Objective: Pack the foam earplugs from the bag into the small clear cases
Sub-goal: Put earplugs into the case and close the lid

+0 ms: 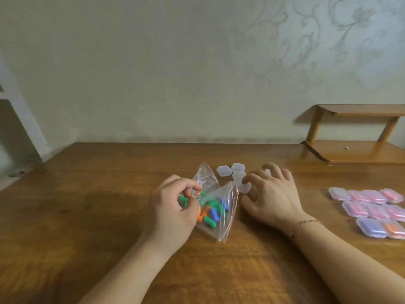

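Head view showed the left hand (175,207) pinching the clear bag (215,207) of foam earplugs (210,212) mid-desk, while the right hand (271,194), fingers spread, touched an empty case (245,187) just beside it. Earplugs might have spilled if the bag tipped. Filled cases (372,210) sat by the wooden desk's (87,216) right edge, under a patterned wall (197,62).

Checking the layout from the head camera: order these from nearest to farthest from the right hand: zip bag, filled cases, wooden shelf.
From the right hand:
1. Zip bag, just to its left.
2. Filled cases, on the table to its right.
3. Wooden shelf, far right by the wall.
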